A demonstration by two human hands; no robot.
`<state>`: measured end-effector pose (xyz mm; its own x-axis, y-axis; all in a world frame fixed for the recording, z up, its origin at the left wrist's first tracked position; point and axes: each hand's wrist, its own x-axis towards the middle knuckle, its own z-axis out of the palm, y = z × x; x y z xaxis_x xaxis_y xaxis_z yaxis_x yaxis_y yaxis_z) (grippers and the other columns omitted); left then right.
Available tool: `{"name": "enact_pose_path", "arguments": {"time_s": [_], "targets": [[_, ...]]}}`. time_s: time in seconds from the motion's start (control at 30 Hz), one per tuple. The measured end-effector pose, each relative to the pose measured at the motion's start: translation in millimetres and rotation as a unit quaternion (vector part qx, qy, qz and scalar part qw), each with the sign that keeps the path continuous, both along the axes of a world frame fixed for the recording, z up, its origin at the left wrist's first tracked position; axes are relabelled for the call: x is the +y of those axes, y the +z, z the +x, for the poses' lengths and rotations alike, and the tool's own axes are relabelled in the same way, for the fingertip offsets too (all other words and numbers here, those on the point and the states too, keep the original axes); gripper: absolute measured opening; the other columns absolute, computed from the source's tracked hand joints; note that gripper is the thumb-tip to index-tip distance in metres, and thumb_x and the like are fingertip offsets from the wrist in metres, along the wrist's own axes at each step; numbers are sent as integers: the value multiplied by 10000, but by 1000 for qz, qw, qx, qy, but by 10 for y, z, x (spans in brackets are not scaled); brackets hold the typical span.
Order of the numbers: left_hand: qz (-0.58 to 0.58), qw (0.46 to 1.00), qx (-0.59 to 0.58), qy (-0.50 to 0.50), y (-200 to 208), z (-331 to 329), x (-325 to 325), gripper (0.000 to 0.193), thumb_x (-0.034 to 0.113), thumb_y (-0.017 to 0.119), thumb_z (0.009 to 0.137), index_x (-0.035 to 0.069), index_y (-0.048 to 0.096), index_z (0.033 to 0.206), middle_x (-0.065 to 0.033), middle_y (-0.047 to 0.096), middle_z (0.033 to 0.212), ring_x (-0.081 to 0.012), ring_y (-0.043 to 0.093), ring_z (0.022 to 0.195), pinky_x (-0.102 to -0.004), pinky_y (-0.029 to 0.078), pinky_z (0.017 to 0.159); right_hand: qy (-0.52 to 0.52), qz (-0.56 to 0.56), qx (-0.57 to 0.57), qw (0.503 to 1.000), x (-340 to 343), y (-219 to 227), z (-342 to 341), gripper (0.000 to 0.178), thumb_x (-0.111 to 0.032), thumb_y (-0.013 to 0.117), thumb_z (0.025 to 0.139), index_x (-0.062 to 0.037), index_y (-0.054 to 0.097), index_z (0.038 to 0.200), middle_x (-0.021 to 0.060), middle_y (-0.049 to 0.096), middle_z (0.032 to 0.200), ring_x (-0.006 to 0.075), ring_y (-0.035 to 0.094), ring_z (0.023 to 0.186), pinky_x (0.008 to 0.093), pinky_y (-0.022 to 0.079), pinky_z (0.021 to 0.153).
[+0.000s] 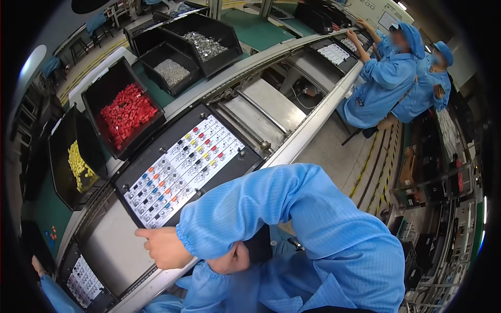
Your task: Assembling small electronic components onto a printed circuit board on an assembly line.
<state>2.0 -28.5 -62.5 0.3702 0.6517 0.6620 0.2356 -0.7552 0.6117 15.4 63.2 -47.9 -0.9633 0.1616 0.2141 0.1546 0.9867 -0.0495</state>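
My right arm reaches across my body to the left. My right hand [166,247] is by the near left corner of a black-framed panel [177,169], index finger stretched out and the other fingers partly bent. Nothing shows in it; whether it touches the frame I cannot tell. Under my right forearm, my left hand [233,259] is curled closed near the rail, partly covered by the blue sleeve. What its fingers hold, if anything, is hidden. Rows of small red, yellow, black, blue and orange caps sit on the panel's white face.
Beyond the panel stand black bins of red caps [125,112], yellow caps [79,166] and small metallic parts [204,46]. A conveyor rail [308,128] runs along the near side. Another panel [83,279] lies lower left, near another person's hand [37,266]. Two co-workers [389,78] are at right.
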Motion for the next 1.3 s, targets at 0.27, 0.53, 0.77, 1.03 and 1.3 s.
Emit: {"name": "enact_pose_path", "arguments": {"time_s": [0.27,0.53,0.77,1.03,1.3], "targets": [[41,997,-52,-29,2,-1,38,193,-77,586,582,-7,660,746,-139,609,615,-293,587,512,-320,470,543,-87,-10,-7,996,38,171,796,109,-189,638,674,-198,689,578,-17,625,579,212,608,679,521,287,1080],[30,998,-52,-31,106,-150,-39,181,-76,609,611,-12,656,773,-79,498,502,-226,491,401,-300,372,434,-293,30,-153,943,-65,474,2031,208,-216,619,821,-178,654,620,7,610,583,187,620,687,537,336,1033],[29,998,-56,-24,245,-209,-126,156,-72,615,623,-18,656,764,-84,503,497,-223,491,391,-298,380,421,-491,40,-212,844,7,614,2869,314,-305,597,861,-111,682,629,102,614,550,277,638,600,496,347,991],[-6,998,-60,-17,498,-125,-294,134,-73,615,653,-21,667,765,-96,509,488,-224,502,395,-298,383,426,-413,-2,-97,906,134,650,2229,192,-274,603,824,-133,678,716,61,662,653,261,647,658,427,391,878],[42,998,40,6,1258,-239,-127,143,-60,637,696,-9,673,825,-111,566,575,-244,537,457,-334,404,461,-269,-20,-3,963,321,805,933,150,-269,631,739,-136,644,673,45,655,682,265,637,711,401,406,770]]}}
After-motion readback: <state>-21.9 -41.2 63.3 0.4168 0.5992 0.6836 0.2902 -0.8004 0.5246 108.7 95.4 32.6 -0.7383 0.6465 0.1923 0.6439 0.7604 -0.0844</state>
